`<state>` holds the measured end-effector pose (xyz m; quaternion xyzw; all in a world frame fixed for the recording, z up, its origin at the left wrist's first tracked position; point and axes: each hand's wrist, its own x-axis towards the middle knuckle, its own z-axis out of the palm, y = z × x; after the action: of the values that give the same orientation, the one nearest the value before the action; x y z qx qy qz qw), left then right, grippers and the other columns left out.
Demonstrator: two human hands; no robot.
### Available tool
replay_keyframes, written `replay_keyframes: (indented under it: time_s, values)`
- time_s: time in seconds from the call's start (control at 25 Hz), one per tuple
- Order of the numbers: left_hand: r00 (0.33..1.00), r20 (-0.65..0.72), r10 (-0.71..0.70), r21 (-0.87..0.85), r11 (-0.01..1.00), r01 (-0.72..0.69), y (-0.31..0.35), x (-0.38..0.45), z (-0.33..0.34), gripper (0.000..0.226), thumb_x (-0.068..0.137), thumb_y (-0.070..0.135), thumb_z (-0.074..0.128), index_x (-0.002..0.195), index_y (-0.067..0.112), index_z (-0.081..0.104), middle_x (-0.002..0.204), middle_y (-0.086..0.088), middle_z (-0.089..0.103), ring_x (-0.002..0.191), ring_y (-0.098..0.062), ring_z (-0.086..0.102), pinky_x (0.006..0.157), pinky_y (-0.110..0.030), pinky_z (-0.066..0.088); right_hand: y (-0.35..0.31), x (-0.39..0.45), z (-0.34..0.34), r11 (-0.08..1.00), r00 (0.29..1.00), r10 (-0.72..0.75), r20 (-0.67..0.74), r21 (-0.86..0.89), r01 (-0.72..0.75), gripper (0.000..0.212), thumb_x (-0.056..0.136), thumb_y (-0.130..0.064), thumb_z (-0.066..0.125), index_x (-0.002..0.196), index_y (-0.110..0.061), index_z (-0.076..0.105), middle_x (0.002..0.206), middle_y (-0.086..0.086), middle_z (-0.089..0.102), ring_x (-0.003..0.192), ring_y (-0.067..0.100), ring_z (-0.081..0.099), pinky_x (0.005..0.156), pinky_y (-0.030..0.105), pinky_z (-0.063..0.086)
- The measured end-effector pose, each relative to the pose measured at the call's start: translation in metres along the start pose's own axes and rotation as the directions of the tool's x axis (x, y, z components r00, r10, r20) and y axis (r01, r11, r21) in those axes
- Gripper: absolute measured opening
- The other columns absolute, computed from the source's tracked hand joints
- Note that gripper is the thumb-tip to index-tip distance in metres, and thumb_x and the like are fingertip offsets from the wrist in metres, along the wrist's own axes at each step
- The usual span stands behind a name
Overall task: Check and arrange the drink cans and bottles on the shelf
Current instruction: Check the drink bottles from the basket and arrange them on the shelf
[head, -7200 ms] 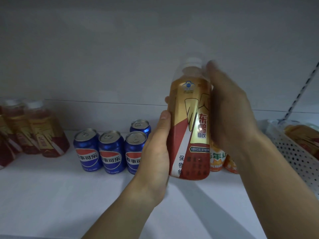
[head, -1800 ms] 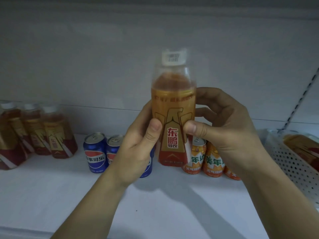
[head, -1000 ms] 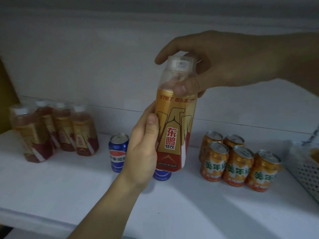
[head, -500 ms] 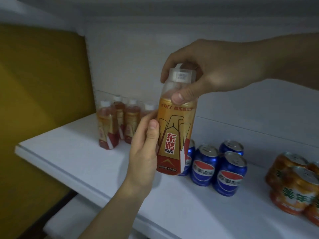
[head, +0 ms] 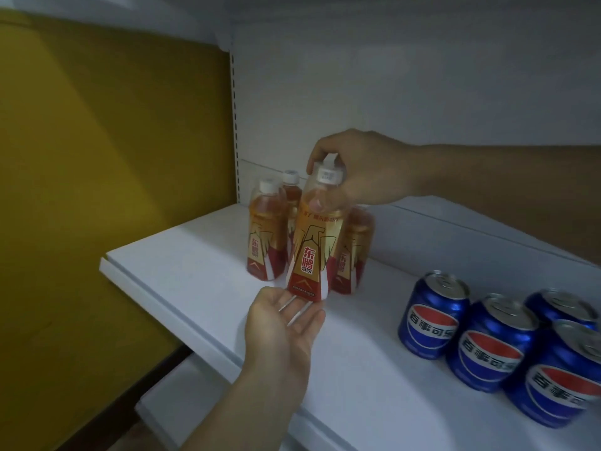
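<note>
Basically right hand (head: 364, 170) pinches the bottle (head: 313, 242) cap, open left hand (head: 283, 323) at its base; next, probably set it beside the others on the shelf (head: 201, 288).

Dim, bluish shelf view, soft throughout

Light falls from above-front; the white shelf (head: 201, 288) is brightest, hand shadows pool on it, Pepsi cans (head: 494, 346) show faint glare, and edges bow from wide-angle distortion.

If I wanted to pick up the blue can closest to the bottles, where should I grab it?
Probably around its round side, coming from the front. That blue can stands upright on the shelf, with bare shelf on its front and left. Other blue cans crowd its right, so fingers fit less easily there. The top is flat and smooth, giving little to hold.
</note>
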<state>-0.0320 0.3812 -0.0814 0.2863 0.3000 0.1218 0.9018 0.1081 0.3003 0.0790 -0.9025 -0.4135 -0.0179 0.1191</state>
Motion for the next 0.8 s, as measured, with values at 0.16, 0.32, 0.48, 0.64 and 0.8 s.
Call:
replay_keyframes:
  time_s: [0.16,0.32,0.48,0.64,0.8]
  values:
    - [0.997,-0.053,0.061,0.075,0.996,-0.057,0.001,0.012,0.001,0.028,0.101,0.015,0.045,0.121,0.005,0.061,0.119,-0.016,0.067,0.110,-0.035,0.066,0.107,-0.047,0.046,0.007,0.032,0.029,0.999,1.000,0.025,0.001,-0.025,-0.025,0.066,0.076,-0.050,0.086,0.131,-0.026,0.058,0.117,-0.005,0.055,0.095,0.016,0.058,0.063,0.022,0.040]
    - [0.994,-0.060,0.087,0.162,0.984,-0.076,0.000,0.021,0.002,0.024,0.099,0.011,0.047,0.118,0.017,0.060,0.117,-0.001,0.065,0.113,-0.030,0.065,0.105,-0.045,0.047,0.009,0.045,0.049,0.999,0.999,0.050,-0.014,-0.006,-0.050,0.074,0.076,-0.048,0.088,0.138,-0.021,0.057,0.116,-0.005,0.052,0.100,0.017,0.054,0.064,0.021,0.038]
    - [0.996,-0.038,0.083,0.200,0.977,-0.074,-0.001,0.026,0.004,0.019,0.099,0.009,0.048,0.102,0.024,0.059,0.097,0.011,0.058,0.117,-0.028,0.062,0.109,-0.044,0.045,0.011,0.050,0.060,0.998,0.998,0.059,-0.023,0.035,-0.058,0.075,0.075,-0.046,0.089,0.137,-0.019,0.057,0.121,-0.003,0.055,0.101,0.017,0.054,0.062,0.017,0.037]
    - [0.993,-0.024,0.120,0.235,0.966,-0.111,-0.006,0.034,0.004,0.023,0.100,0.008,0.045,0.103,0.024,0.060,0.097,0.010,0.058,0.120,-0.029,0.061,0.112,-0.046,0.042,0.010,0.051,0.060,0.997,0.997,0.063,-0.040,0.040,-0.061,0.075,0.076,-0.046,0.088,0.138,-0.018,0.057,0.123,-0.002,0.055,0.102,0.015,0.050,0.069,0.021,0.037]
    - [0.986,-0.030,0.163,0.287,0.946,-0.148,-0.012,0.045,0.002,0.022,0.102,0.014,0.044,0.099,0.027,0.061,0.099,0.010,0.062,0.117,-0.027,0.061,0.111,-0.044,0.044,0.008,0.051,0.060,0.999,0.998,0.045,-0.041,0.019,-0.044,0.075,0.077,-0.048,0.087,0.139,-0.018,0.057,0.133,0.002,0.059,0.102,0.014,0.049,0.065,0.017,0.035]
